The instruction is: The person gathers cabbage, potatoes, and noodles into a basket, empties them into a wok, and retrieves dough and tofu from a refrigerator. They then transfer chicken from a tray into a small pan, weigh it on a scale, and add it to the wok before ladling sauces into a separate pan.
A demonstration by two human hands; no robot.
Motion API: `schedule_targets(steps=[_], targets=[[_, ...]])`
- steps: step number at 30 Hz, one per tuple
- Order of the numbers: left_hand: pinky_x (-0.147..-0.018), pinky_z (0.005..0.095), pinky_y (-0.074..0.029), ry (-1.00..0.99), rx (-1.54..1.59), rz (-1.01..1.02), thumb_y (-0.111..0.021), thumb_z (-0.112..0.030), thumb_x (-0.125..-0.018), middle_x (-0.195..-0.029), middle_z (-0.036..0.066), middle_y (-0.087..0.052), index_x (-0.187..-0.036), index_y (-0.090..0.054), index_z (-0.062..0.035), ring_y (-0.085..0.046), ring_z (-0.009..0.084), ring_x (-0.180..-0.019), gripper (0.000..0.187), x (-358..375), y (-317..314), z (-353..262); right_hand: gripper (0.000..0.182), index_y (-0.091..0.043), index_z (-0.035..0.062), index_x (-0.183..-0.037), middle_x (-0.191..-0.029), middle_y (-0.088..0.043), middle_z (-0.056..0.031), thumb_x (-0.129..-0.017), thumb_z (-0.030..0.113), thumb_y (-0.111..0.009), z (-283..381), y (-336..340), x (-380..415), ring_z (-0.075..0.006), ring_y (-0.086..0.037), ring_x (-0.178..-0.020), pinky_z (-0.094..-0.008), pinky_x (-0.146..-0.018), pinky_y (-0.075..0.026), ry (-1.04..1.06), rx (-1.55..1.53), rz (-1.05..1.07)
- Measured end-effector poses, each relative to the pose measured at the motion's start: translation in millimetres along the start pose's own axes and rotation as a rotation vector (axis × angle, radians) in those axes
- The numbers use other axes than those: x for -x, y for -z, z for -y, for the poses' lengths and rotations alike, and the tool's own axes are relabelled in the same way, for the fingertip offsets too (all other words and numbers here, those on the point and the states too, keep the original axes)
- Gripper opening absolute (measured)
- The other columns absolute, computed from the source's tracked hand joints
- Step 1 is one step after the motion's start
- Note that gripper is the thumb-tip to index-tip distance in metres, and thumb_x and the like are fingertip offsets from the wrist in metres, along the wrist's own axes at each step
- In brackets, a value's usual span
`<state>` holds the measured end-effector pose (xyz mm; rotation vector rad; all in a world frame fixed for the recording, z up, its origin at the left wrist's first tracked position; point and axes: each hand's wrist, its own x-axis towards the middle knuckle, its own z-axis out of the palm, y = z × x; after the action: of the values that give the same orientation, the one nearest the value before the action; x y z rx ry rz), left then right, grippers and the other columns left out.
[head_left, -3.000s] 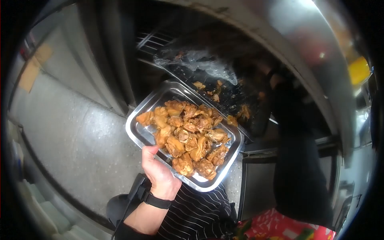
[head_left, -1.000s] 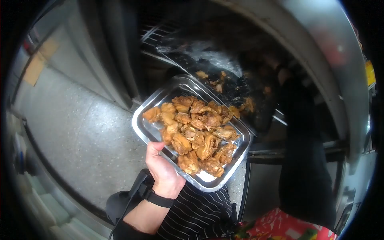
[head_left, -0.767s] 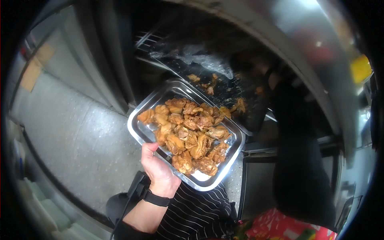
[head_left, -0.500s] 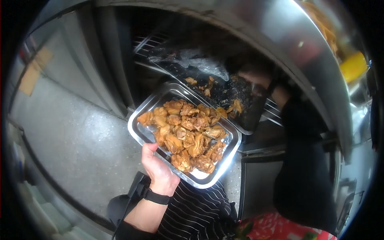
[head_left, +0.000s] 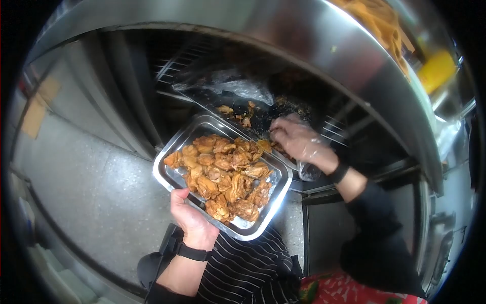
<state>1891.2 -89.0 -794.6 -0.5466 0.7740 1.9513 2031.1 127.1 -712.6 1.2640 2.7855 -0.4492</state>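
Note:
My left hand [head_left: 190, 215] grips the near-left rim of a shiny metal tray [head_left: 271, 209], thumb over the edge. Brown cooked meat pieces [head_left: 223, 172] are heaped in it. Beyond its far edge, a dark tray [head_left: 258, 115] inside the cabinet holds a few scraps [head_left: 246, 120] under crumpled clear plastic [head_left: 238, 86]. My right hand [head_left: 298, 139], in a clear plastic glove, is over the dark tray's right part with its fingers curled down and pressed together. What its fingers hold, if anything, is hidden.
Wire shelf bars [head_left: 169, 71] show inside the dark cabinet. A steel counter edge [head_left: 304, 30] curves above it, with an orange cloth [head_left: 377, 20] and a yellow object [head_left: 436, 71] at the upper right. An open door [head_left: 91, 91] stands at the left over the grey floor [head_left: 101, 167].
My right hand has come out of the cabinet's shadow, moving left and toward me beside the metal tray. The view has shifted slightly; my left hand still holds the metal tray.

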Motion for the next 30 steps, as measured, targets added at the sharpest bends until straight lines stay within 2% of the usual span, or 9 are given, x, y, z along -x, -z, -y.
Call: schedule_targets(steps=[4, 6, 8, 12, 14, 16, 18, 24, 30], targets=[[-0.096, 0.0401, -0.046, 0.016, 0.064, 0.068, -0.051, -0.028, -0.080, -0.114, 0.012, -0.060, -0.117, -0.054, -0.0024, -0.058, 0.0279, -0.107, 0.045, 0.2, 1.9, 2.5, 0.036, -0.065, 0.0109, -0.114, -0.116, -0.060, -0.0201, -0.095, 0.036, -0.048, 6.8, -16.0, 8.3, -0.0363, -0.055, -0.114, -0.0406, -0.097, -0.044, 0.153, -0.119, -0.044], [-0.097, 0.0402, -0.046, -0.030, 0.024, -0.004, -0.051, -0.028, -0.080, -0.113, 0.012, -0.060, -0.117, -0.054, -0.0025, -0.058, 0.0282, -0.107, 0.045, 0.4, -0.7, 2.3, 0.037, -0.066, 0.0053, -0.111, -0.112, -0.064, -0.0173, -0.095, 0.035, -0.052, 12.0, -14.4, 5.6, -0.0299, -0.061, -0.107, -0.0357, -0.093, -0.046, 0.063, -0.186, -0.021], [-0.097, 0.0402, -0.046, -0.028, 0.040, 0.013, -0.050, -0.027, -0.080, -0.112, 0.012, -0.061, -0.117, -0.054, -0.0023, -0.058, 0.0286, -0.106, 0.044, 1.6, -2.7, 1.5, 0.033, -0.067, 0.0017, -0.107, -0.107, -0.067, -0.0111, -0.092, 0.030, -0.060, 3.3, -10.8, -3.3, -0.0184, -0.065, -0.097, -0.0312, -0.088, -0.049, -0.010, -0.611, 0.173], [-0.097, 0.0407, -0.046, -0.001, 0.026, 0.015, -0.050, -0.027, -0.080, -0.112, 0.013, -0.061, -0.116, -0.054, -0.0017, -0.059, 0.0293, -0.105, 0.045, 5.4, -7.1, -1.6, 0.032, -0.065, -0.0007, -0.107, -0.100, -0.067, -0.0057, -0.088, 0.025, -0.067, 22.1, 4.2, 10.0, -0.0102, -0.062, -0.091, -0.0297, -0.083, -0.051, 0.124, -0.758, 0.065], [-0.097, 0.0411, -0.046, -0.010, -0.011, -0.013, -0.049, -0.028, -0.080, -0.113, 0.013, -0.061, -0.116, -0.054, -0.0015, -0.059, 0.0296, -0.105, 0.045, 2.4, -4.8, -0.6, 0.029, -0.065, 0.0022, -0.107, -0.102, -0.066, -0.0096, -0.088, 0.023, -0.067, 52.4, -1.4, 31.4, -0.0158, -0.063, -0.092, -0.0324, -0.082, -0.052, 0.319, -0.702, -0.073], [-0.097, 0.0420, -0.046, 0.041, 0.042, 0.111, -0.049, -0.028, -0.080, -0.114, 0.014, -0.061, -0.118, -0.054, -0.0015, -0.059, 0.0301, -0.106, 0.046, -0.4, -1.2, -0.8, 0.029, -0.063, 0.0050, -0.109, -0.109, -0.062, -0.0135, -0.088, 0.025, -0.065, 63.2, -27.0, 38.2, -0.0242, -0.062, -0.095, -0.0339, -0.082, -0.054, 0.655, -0.296, -0.201], [-0.097, 0.0423, -0.046, 0.037, 0.045, 0.122, -0.049, -0.028, -0.080, -0.115, 0.014, -0.061, -0.118, -0.054, -0.0016, -0.059, 0.0304, -0.107, 0.046, 2.1, -2.9, -2.4, 0.032, -0.062, 0.0076, -0.114, -0.120, -0.057, -0.0158, -0.088, 0.026, -0.065, 73.9, -25.5, 53.2, -0.0306, -0.060, -0.096, -0.0357, -0.081, -0.054, 0.761, -0.030, -0.321], [-0.098, 0.0417, -0.045, -0.004, 0.053, 0.092, -0.048, -0.027, -0.080, -0.117, 0.013, -0.060, -0.119, -0.055, -0.0017, -0.058, 0.0296, -0.109, 0.047, -11.0, 5.8, 4.8, 0.071, -0.051, 0.0015, -0.133, -0.135, -0.050, -0.0211, -0.081, 0.047, -0.068, 58.2, -40.1, 59.6, -0.0384, -0.047, -0.122, -0.0479, -0.099, -0.041, 0.637, -0.048, -0.206], [-0.100, 0.0410, -0.044, 0.053, 0.031, 0.093, -0.047, -0.025, -0.081, -0.120, 0.013, -0.060, -0.120, -0.054, -0.0014, -0.057, 0.0284, -0.111, 0.047, -11.6, 14.0, -0.7, 0.076, -0.047, 0.0011, -0.138, -0.141, -0.044, -0.0251, -0.081, 0.048, -0.068, 71.4, -38.2, 67.5, -0.0404, -0.043, -0.129, -0.0485, -0.107, -0.036, 0.644, 0.062, -0.263]])
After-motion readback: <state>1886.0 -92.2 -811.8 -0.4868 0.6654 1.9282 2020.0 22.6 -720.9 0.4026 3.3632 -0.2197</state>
